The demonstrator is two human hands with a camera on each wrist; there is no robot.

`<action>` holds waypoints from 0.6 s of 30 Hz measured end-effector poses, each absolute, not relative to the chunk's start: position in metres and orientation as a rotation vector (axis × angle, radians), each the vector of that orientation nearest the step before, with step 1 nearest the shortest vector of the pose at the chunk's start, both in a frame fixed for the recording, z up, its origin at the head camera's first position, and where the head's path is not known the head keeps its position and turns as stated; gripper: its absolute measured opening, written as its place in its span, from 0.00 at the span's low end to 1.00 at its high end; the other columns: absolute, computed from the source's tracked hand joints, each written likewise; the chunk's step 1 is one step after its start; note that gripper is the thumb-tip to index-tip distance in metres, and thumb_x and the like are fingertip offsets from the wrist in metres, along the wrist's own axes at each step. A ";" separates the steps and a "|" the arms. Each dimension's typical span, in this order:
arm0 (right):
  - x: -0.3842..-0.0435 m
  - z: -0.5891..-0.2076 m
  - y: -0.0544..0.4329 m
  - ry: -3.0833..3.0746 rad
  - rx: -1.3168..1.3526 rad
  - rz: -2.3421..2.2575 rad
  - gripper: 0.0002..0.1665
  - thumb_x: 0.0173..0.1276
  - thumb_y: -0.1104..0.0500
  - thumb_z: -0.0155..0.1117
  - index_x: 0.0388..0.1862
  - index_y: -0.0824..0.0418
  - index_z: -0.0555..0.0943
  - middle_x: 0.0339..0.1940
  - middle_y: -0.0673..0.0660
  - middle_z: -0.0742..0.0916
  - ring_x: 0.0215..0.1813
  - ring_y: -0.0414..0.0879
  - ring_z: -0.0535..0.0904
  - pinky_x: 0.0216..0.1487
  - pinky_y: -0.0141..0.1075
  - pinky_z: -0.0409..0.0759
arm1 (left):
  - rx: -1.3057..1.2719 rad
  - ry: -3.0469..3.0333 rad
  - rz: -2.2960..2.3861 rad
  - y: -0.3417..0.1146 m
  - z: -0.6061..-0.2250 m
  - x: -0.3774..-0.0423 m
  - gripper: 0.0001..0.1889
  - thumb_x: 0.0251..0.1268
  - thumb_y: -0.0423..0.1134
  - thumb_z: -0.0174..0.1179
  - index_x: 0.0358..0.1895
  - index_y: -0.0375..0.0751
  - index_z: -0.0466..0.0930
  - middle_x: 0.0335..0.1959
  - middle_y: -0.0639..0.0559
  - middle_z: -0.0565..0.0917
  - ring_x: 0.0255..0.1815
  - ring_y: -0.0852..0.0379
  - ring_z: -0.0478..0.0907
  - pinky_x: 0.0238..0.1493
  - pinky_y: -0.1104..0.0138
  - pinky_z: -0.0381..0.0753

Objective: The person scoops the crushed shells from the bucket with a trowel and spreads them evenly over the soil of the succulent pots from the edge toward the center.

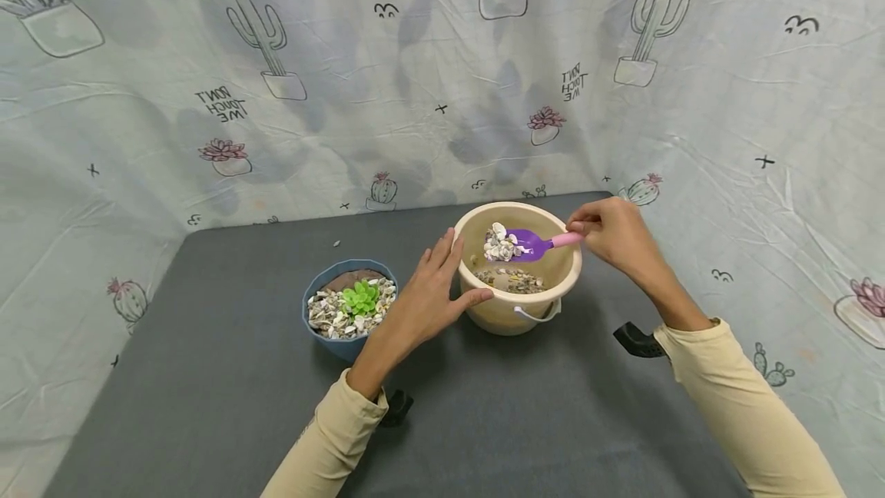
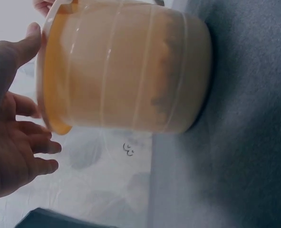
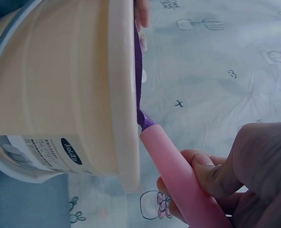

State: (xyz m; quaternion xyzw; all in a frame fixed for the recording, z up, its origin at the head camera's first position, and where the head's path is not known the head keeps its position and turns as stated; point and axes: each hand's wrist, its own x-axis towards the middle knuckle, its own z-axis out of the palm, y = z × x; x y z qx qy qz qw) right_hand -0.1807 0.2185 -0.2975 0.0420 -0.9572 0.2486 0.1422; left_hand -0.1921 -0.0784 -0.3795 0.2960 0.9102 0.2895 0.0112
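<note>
My right hand (image 1: 611,233) grips the pink handle of a small purple shovel (image 1: 531,244), also seen in the right wrist view. Its blade carries a heap of shells and pebbles (image 1: 499,243) over the mouth of a cream bucket (image 1: 508,317). More shells and gravel (image 1: 515,281) lie at the bucket's bottom. At the bucket's left rim is my left hand (image 1: 432,290), fingers extended and thumb over the near edge; in the left wrist view its thumb (image 2: 28,45) meets the rim. Left of that hand stands a blue pot (image 1: 339,346) holding a green succulent (image 1: 362,297), shells and brown soil.
A dark grey cloth (image 1: 228,375) covers the table. One small shell (image 1: 336,244) lies on it behind the blue pot. Cactus-printed curtains (image 1: 415,60) hang behind and at the sides. The bucket's white carrying handle (image 1: 539,317) hangs down at its front.
</note>
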 end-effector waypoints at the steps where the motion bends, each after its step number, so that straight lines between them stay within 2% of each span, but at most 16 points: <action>1: -0.180 -0.297 0.218 -2.757 0.120 0.718 0.07 0.68 0.70 0.67 0.36 0.68 0.92 0.35 0.66 0.93 0.29 0.48 0.77 0.27 0.30 0.71 | 0.942 2.847 0.897 -0.080 -0.379 -0.192 0.52 0.72 0.67 0.58 0.87 0.44 0.44 0.89 0.47 0.43 0.89 0.43 0.46 0.88 0.47 0.47; 8: -0.176 -0.289 0.215 -2.741 0.140 0.699 0.08 0.69 0.70 0.66 0.36 0.69 0.92 0.35 0.67 0.92 0.28 0.49 0.76 0.25 0.32 0.69 | 0.988 2.936 0.876 -0.099 -0.374 -0.190 0.51 0.71 0.66 0.60 0.86 0.44 0.48 0.88 0.45 0.50 0.89 0.45 0.50 0.88 0.46 0.47; 18: -0.174 -0.284 0.203 -2.706 0.160 0.722 0.09 0.70 0.69 0.65 0.36 0.67 0.92 0.33 0.66 0.92 0.26 0.46 0.74 0.23 0.31 0.67 | 0.998 2.986 0.850 -0.119 -0.373 -0.186 0.50 0.72 0.66 0.60 0.86 0.46 0.47 0.88 0.44 0.50 0.89 0.42 0.47 0.87 0.42 0.45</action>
